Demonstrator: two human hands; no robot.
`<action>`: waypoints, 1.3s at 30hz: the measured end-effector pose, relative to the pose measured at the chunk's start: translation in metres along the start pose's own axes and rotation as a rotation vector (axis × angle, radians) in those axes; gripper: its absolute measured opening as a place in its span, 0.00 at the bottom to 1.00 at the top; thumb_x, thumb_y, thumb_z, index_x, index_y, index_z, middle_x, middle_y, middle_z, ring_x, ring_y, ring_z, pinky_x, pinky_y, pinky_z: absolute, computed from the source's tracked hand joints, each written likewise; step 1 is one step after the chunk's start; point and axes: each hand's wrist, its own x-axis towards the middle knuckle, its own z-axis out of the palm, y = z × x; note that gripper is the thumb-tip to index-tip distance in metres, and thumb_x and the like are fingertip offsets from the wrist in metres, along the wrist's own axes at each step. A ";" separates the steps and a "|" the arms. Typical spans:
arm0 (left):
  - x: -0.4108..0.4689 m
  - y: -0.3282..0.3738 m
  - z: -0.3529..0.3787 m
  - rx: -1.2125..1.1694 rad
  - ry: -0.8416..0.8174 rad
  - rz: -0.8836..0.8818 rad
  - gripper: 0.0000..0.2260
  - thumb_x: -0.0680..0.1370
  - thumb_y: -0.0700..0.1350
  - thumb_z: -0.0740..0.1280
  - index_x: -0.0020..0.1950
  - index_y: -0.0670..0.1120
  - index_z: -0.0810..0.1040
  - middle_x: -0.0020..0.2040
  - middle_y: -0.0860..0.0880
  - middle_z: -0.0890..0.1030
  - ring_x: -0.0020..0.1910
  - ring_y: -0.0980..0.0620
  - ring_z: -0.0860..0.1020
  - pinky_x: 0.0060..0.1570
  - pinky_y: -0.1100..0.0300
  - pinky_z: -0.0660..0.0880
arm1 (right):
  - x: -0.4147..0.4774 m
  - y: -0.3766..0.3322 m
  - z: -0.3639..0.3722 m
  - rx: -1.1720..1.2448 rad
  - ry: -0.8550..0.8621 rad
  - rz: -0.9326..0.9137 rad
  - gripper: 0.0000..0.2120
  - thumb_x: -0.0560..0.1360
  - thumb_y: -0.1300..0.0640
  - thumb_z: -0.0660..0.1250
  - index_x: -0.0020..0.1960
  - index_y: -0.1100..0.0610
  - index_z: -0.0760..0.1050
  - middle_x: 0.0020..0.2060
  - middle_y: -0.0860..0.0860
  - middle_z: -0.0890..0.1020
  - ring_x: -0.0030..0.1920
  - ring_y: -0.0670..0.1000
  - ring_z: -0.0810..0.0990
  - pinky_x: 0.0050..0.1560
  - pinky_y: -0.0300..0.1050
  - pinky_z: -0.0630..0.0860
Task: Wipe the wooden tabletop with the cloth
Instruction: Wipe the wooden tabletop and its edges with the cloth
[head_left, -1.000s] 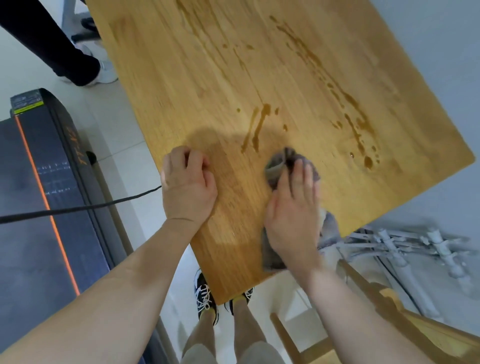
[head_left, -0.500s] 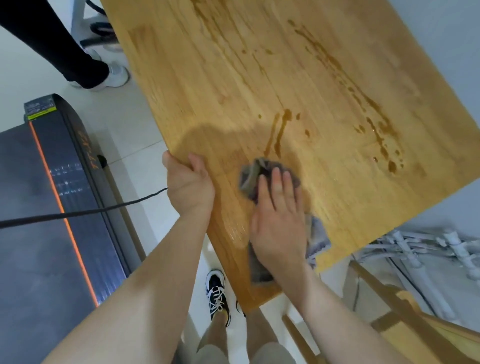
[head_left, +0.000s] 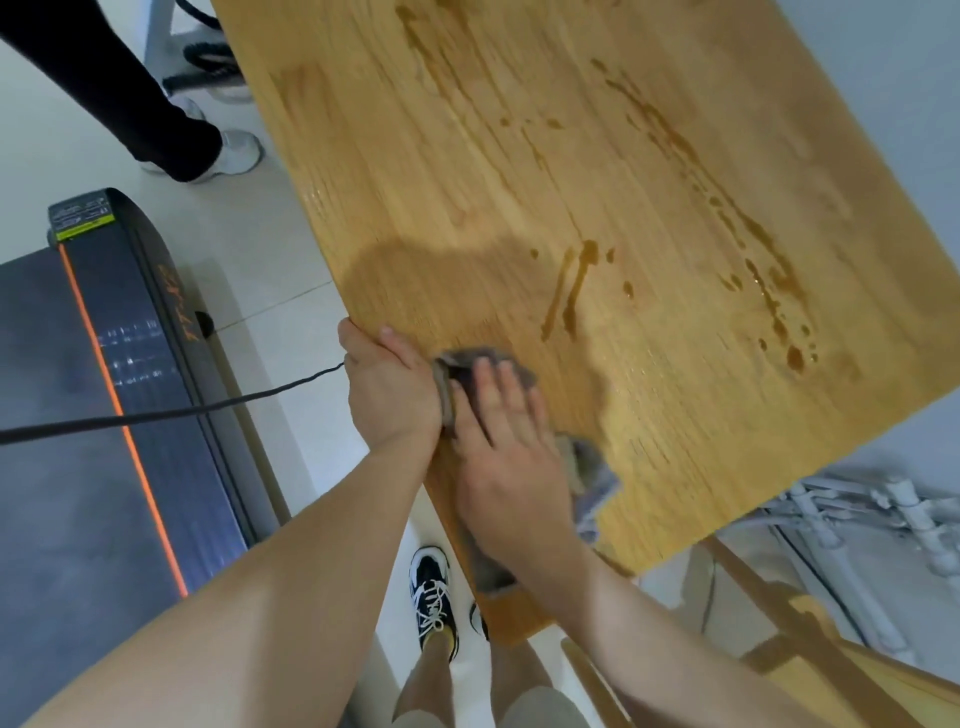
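The wooden tabletop (head_left: 519, 182) fills the upper middle of the head view, with brown liquid streaks and drops (head_left: 576, 296) across it. A grey cloth (head_left: 592, 473) lies near the table's near-left corner. My right hand (head_left: 509, 447) presses flat on the cloth with straight fingers. My left hand (head_left: 387, 384) grips the table's left edge, thumb on top, right beside the cloth. A damp sheen shows on the wood to the right of the cloth.
A dark treadmill (head_left: 104, 389) with an orange stripe stands at the left, a black cable (head_left: 171, 413) across it. Another person's leg and shoe (head_left: 208, 150) are at upper left. A wooden chair (head_left: 810, 649) and a white metal rack (head_left: 872, 514) sit at lower right.
My right hand has slid the cloth leftward toward the table's left edge. My left hand has shifted from resting on the tabletop to gripping its edge.
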 end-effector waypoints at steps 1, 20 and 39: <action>0.000 0.000 0.001 0.002 0.003 0.000 0.18 0.82 0.49 0.49 0.68 0.41 0.62 0.53 0.38 0.78 0.47 0.38 0.77 0.41 0.53 0.69 | 0.002 -0.004 -0.001 0.036 -0.022 -0.066 0.23 0.81 0.58 0.45 0.71 0.62 0.69 0.72 0.60 0.68 0.74 0.61 0.63 0.73 0.59 0.59; 0.000 0.002 0.004 -0.031 -0.026 -0.006 0.18 0.82 0.50 0.48 0.67 0.43 0.62 0.53 0.42 0.77 0.47 0.41 0.77 0.45 0.50 0.74 | 0.048 0.090 -0.016 -0.021 -0.022 0.097 0.25 0.75 0.61 0.54 0.71 0.63 0.69 0.72 0.60 0.68 0.74 0.59 0.63 0.72 0.62 0.62; 0.000 0.004 -0.001 -0.025 -0.035 -0.017 0.18 0.82 0.50 0.47 0.67 0.43 0.62 0.53 0.42 0.77 0.48 0.42 0.77 0.45 0.49 0.74 | -0.004 0.080 -0.027 -0.033 -0.067 0.233 0.25 0.79 0.55 0.50 0.75 0.61 0.64 0.75 0.59 0.63 0.77 0.59 0.57 0.74 0.62 0.56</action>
